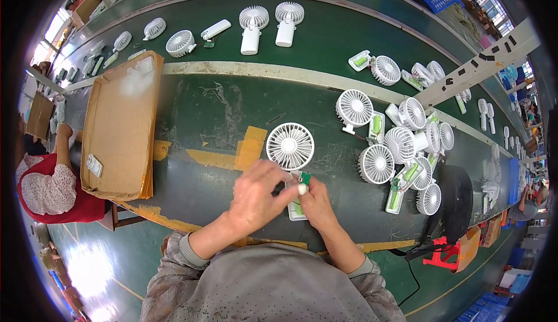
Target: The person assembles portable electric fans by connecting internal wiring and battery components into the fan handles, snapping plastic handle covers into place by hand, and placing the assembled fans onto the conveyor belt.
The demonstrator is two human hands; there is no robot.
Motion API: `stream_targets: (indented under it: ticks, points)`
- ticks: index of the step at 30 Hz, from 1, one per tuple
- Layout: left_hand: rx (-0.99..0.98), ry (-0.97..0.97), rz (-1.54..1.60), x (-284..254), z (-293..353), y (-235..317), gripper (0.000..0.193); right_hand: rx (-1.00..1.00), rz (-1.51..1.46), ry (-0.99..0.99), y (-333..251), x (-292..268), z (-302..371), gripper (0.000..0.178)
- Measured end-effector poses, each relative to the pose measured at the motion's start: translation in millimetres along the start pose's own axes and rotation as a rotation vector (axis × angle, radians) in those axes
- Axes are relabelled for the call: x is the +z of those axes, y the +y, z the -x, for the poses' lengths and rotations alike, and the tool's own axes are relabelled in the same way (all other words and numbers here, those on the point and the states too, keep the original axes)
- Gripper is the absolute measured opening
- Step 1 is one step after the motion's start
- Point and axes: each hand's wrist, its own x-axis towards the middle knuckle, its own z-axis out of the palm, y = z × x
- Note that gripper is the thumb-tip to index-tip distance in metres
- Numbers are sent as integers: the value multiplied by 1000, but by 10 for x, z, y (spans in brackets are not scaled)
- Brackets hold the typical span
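A white handheld fan with a round, ribbed head point(290, 146) lies on the dark green bench in front of me. Below the head is its white handle shell point(297, 217), with green showing inside, partly covered by my hands. My right hand point(318, 205) is closed, holding a small green circuit board point(304, 178) between thumb and fingers. From the left, my left hand point(256, 197) reaches the board's edge with thumb and fingers bent in a pinch. Its fingertips are slightly blurred, and what they grip cannot be made out.
Several opened fans point(401, 144) with green batteries are heaped at the right. A shallow cardboard tray point(119, 130) holding a white piece stands at the left. Beyond a pale rail, more fans point(253, 28) lie on a green belt. A person point(49, 185) sits far left; a red stool point(444, 255) is at right.
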Motion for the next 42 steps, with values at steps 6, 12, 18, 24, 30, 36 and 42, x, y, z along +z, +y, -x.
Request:
stream_targets:
  ticks: [6, 12, 18, 24, 30, 36, 42]
  points:
    - [-258, -184, 131, 111, 11, -19, 16, 30, 209, 14, 152, 8, -20, 25]
    - [-541, -282, 437, 75, 34, -149, 15, 151, -96, -114, 68, 4, -35, 19]
    - [-646, -306, 648, 34, 69, -259, 14, 327, -506, -225, -80, -79, -38, 28]
    - [-560, -285, 560, -51, 41, -258, 12, 367, -614, -169, -172, -66, -6, 32]
    - [-458, -364, 325, -113, 15, -219, 7, 433, -715, -111, -146, -59, -39, 39]
    - [-244, -310, 190, -78, 27, -253, 4, 405, -689, -126, -115, -60, -47, 36]
    - [-58, -260, 45, 3, 52, -291, 5, 421, -716, -122, -121, -71, -51, 32]
